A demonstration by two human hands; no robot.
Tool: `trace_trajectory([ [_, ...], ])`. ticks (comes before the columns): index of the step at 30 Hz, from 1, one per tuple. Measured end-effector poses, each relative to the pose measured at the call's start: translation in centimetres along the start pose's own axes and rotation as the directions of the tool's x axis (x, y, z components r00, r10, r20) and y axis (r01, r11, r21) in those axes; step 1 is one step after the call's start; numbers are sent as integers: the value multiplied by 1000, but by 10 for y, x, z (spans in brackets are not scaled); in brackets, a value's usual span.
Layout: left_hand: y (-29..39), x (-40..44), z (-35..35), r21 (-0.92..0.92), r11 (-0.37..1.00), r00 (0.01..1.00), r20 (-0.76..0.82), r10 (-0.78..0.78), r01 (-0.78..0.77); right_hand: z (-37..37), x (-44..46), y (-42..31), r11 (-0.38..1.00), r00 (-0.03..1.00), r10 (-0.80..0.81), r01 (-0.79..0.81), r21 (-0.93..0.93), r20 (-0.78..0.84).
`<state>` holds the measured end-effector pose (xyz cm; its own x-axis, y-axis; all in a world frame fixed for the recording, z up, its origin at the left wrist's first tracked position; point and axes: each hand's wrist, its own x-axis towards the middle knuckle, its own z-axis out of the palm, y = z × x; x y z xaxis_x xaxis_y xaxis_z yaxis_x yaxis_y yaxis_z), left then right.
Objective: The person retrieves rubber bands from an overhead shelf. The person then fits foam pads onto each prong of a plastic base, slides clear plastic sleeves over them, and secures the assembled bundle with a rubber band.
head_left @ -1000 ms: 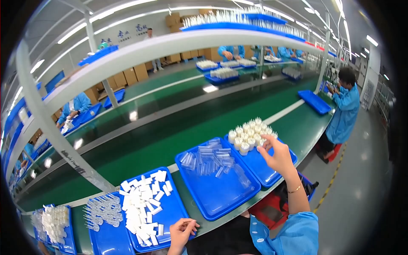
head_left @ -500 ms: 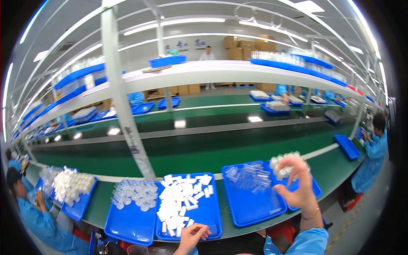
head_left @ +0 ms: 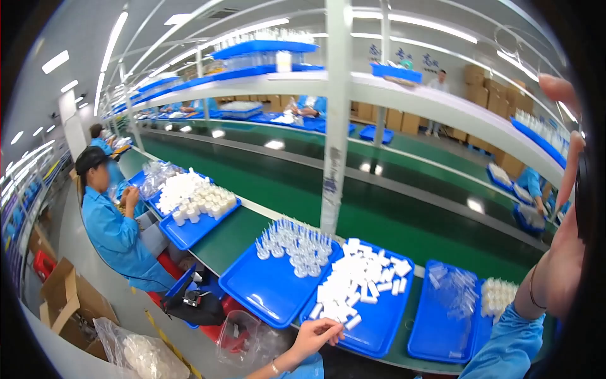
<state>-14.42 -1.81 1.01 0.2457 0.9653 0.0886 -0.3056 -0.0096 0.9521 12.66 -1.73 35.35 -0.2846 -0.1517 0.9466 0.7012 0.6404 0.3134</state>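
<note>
My left hand [head_left: 320, 333] is at the near edge of a blue tray [head_left: 385, 338] of white rectangular pieces [head_left: 360, 278]. Its fingers are curled together with the thumb against them, and whatever they may hold is hidden. My right hand [head_left: 563, 259] is raised close to the camera at the right edge, thumb and finger spread wide, nothing visible between them. Below it lie a blue tray [head_left: 435, 344] of clear plastic parts [head_left: 454, 287] and white round parts [head_left: 497, 297]. Left of the white pieces, another blue tray [head_left: 252, 284] holds clear parts with upright stems [head_left: 293, 246].
A white post [head_left: 336, 126] rises behind the trays, carrying a shelf [head_left: 467, 95]. To the left, a seated person in blue [head_left: 120, 230] works beside a tray of white caps [head_left: 189, 196]. An open cardboard box [head_left: 69, 303] and plastic bag [head_left: 142, 350] lie on the floor.
The view has swung left, so the trays appear farther right. My right hand has risen toward the camera and its fingers have spread. The left hand stays curled near the white pieces.
</note>
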Motion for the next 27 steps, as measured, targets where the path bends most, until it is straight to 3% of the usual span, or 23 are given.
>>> trace_trajectory([
  [5, 3, -12, -47, 61, 996, 970, -230, 81, -69, 27, 9, -1, 1000, 999, -23, 23, 19, -37],
  [6, 7, -13, -57, 94, 982, 955, -236, 181, -163, 26, 12, -1, 1000, 998, -19, 20, 19, -55],
  [7, 27, -18, -52, 46, 992, 927, -353, 124, -115, 26, 16, -1, 1000, 997, -20, 21, 18, -71],
  [9, 32, -20, -69, 18, 980, 902, -387, 191, -200, 33, 20, -6, 999, 997, -21, 23, 27, -76],
  [11, 30, -22, -98, 170, 927, 856, -357, 374, -335, 46, 20, -14, 998, 997, -5, 11, 68, -81],
  [16, 49, -37, -128, 209, 899, 677, -599, 429, -385, 101, 18, -36, 969, 998, 49, -58, 241, 45],
  [20, 63, -28, -170, 307, 831, 517, -669, 535, -463, 131, 17, -67, 935, 991, 77, -111, 336, 114],
  [23, 64, -16, -202, 417, 779, 456, -642, 617, -468, 150, 19, -96, 888, 972, 111, -191, 418, 208],
  [27, 79, -4, -227, 492, 826, 510, -653, 559, -275, 164, 26, -136, 761, 858, 86, -384, 522, 506],
])
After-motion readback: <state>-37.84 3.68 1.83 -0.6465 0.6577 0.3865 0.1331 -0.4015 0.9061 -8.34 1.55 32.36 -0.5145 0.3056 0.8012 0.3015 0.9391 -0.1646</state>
